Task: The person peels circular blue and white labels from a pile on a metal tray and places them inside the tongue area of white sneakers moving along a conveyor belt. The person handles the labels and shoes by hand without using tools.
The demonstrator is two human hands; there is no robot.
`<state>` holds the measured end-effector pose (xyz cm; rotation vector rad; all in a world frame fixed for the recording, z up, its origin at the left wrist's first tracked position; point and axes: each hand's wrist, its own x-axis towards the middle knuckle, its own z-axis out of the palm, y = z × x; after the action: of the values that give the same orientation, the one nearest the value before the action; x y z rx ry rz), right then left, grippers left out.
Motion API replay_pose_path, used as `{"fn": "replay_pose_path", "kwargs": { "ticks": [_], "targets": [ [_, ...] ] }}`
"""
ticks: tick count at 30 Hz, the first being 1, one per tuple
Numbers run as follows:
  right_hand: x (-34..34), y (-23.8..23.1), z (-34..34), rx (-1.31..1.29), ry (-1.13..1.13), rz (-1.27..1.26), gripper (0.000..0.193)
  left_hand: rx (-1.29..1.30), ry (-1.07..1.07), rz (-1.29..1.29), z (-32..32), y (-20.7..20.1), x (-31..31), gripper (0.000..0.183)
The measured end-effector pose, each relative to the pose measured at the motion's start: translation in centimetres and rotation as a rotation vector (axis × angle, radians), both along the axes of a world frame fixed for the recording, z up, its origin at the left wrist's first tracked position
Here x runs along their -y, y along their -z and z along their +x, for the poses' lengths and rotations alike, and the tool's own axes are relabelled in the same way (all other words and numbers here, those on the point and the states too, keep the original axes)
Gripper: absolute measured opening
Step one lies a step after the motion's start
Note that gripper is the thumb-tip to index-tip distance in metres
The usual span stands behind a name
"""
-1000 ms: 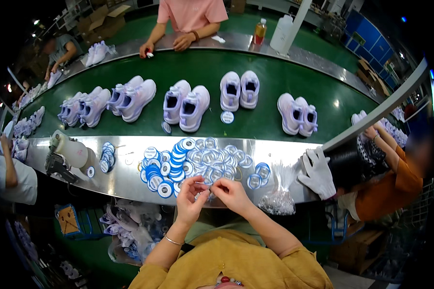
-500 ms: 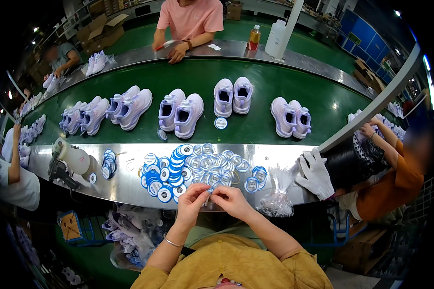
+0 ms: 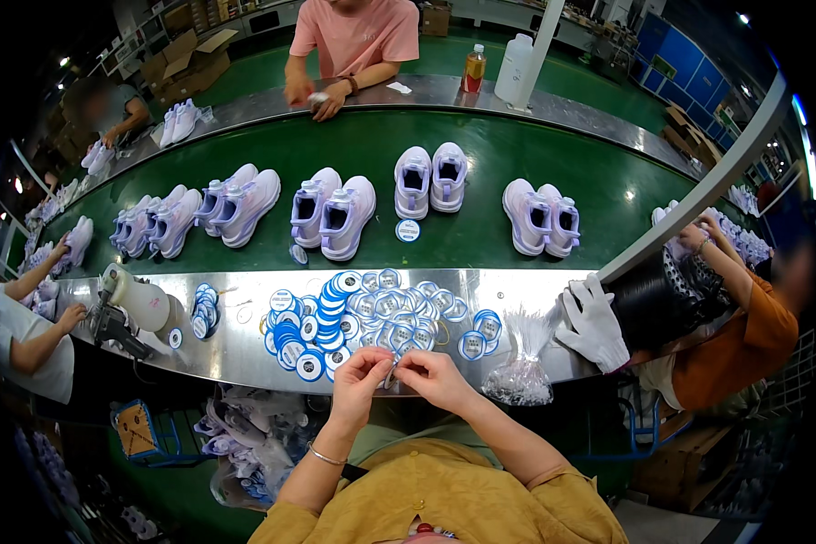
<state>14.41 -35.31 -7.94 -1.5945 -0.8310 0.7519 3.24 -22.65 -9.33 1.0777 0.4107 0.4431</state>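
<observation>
Both my hands meet at the table's near edge, in front of a pile of round tags. My left hand pinches with thumb and forefinger, and my right hand pinches close beside it. Between the fingertips is a small, pale, thin piece, apparently a round tag seen edge-on; the fingers cover most of it. Just beyond lie blue-rimmed white tags in overlapping rows, with more tags heaped to their right. A smaller group of tags sits farther right.
Pale lilac sneakers stand in pairs on the green belt. On the metal table are a tagging gun, a bundle of clear plastic fasteners and a white glove. Co-workers sit across and at both sides.
The sneakers have shifted slightly left. My hands stay together, with the small piece showing less blue between the fingertips. The co-worker at left now has a hand near the tagging gun.
</observation>
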Motion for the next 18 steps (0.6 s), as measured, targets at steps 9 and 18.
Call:
{"fn": "replay_pose_path", "kwargs": {
  "ticks": [9, 18],
  "targets": [
    [-0.1, -0.2, -0.2, -0.091, 0.063, 0.011, 0.020, -0.002, -0.008, 0.011, 0.0, -0.5, 0.1, 0.007],
    [-0.4, -1.1, -0.2, -0.034, 0.001, 0.019, 0.020, -0.007, -0.069, 0.116, -0.1, -0.4, -0.1, 0.003]
  ]
}}
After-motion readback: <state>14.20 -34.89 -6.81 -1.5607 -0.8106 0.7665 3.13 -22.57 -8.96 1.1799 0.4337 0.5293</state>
